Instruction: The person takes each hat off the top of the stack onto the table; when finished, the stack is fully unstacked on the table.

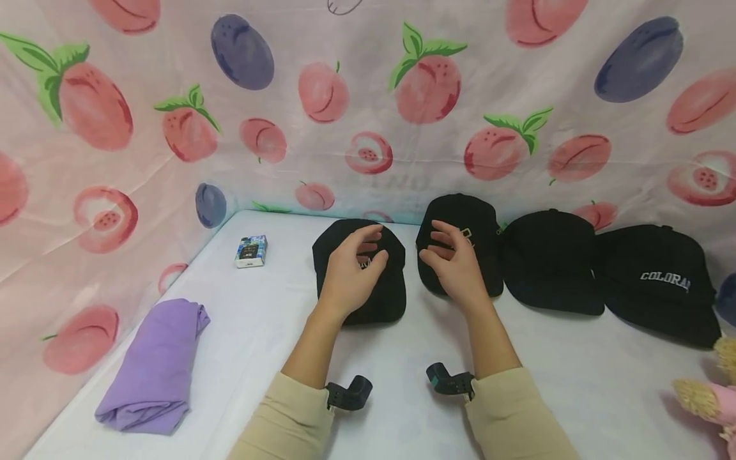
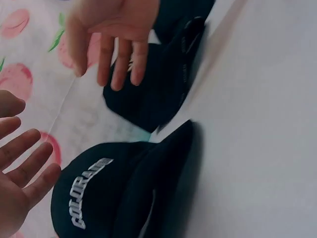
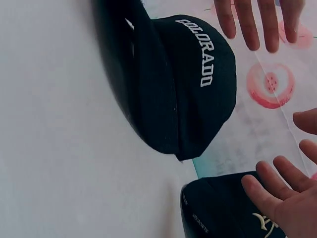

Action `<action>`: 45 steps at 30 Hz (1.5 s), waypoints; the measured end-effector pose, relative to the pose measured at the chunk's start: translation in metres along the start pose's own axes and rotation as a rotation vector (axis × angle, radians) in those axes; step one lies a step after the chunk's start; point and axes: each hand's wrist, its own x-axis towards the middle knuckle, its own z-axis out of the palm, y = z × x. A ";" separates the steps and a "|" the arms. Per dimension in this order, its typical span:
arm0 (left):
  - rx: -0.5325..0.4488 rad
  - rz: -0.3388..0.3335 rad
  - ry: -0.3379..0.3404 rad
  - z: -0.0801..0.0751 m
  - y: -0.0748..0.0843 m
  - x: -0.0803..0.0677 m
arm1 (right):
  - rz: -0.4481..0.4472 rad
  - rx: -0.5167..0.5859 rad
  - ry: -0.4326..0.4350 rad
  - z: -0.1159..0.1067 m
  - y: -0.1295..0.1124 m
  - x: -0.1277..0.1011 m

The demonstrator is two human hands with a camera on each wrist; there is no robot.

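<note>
While your left hand (image 1: 351, 271) hovers over the first black cap (image 1: 359, 271), fingers loosely spread and gripping nothing, your right hand (image 1: 454, 262) hangs the same way over the second black cap (image 1: 460, 243), fingers relaxed and holding nothing; whether either palm touches the fabric you cannot tell. Take the first black cap as the landmark: it sits on the white table (image 1: 276, 345) close to the fruit-print curtain (image 1: 368, 96), and its wrist view shows white COLORADO lettering on the front. The second black cap lies just to its right, near but apart. Further right sit a third black cap (image 1: 549, 262) and a lettered cap (image 1: 655, 284), each edge meeting the next. Left of the landmark is a small box (image 1: 251, 251); well to the left and nearer you lies a folded purple cloth (image 1: 155, 367). Far right, at the table's edge, a plush toy (image 1: 713, 390) pokes in.
</note>
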 end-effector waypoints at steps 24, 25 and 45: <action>0.037 -0.269 0.183 -0.044 -0.036 0.005 | 0.082 -0.017 -0.123 0.028 0.009 -0.002; 0.059 -0.293 0.173 -0.046 -0.038 0.005 | 0.085 -0.010 -0.131 0.030 0.009 -0.002; 0.324 -0.516 -0.146 -0.048 -0.062 0.000 | 0.164 -0.125 -0.226 0.043 0.021 0.001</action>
